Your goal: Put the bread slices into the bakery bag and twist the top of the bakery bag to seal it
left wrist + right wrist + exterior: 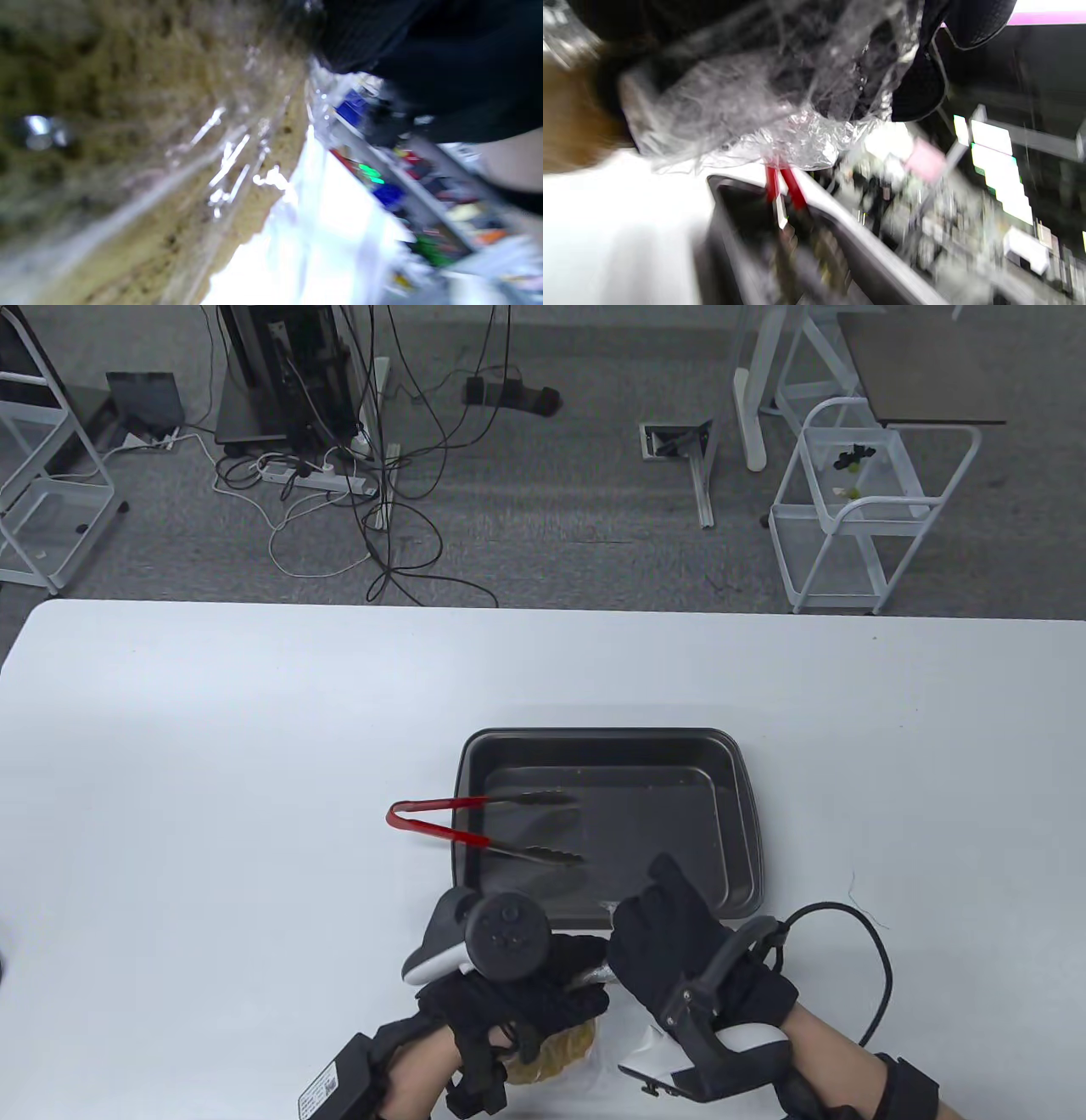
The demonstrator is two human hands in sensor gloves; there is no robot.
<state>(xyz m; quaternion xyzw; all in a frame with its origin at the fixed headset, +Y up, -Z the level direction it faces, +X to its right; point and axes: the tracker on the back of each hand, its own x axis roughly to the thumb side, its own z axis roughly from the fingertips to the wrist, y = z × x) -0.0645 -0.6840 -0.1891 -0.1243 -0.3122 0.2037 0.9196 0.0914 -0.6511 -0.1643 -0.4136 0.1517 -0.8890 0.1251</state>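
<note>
At the near edge of the white worktop (212, 780), toward six o'clock in the table view, two hands in black sensor gloves are working together over a clear bakery bag (763, 114). The left hand (517, 993) is lying across the bag with its fingers curled over the plastic, gripping it just above the bread slices (547, 1052), which are showing brown through the bag right beside the left wrist. In the left wrist view the bread (127, 140) is filling the left half of the picture, with shiny creased plastic stretched over it. The right hand (679, 950) is sitting at three o'clock of the left one, close enough that the two are nearly touching; its fingers are bunching the crumpled top of the bag, so this grip is closed on the plastic as well. In the right wrist view the gathered film is hanging in a wrinkled knot under the gloved fingers (920, 89).

At twelve o'clock of the hands, a dark baking tray (738, 814) is resting flat on the worktop. Red-handled tongs (484, 827) are lying across its left rim, the metal tips inside the tray and the red loop pointing to nine o'clock.

A black cable (878, 959) is curving away from the right wrist toward three o'clock.
</note>
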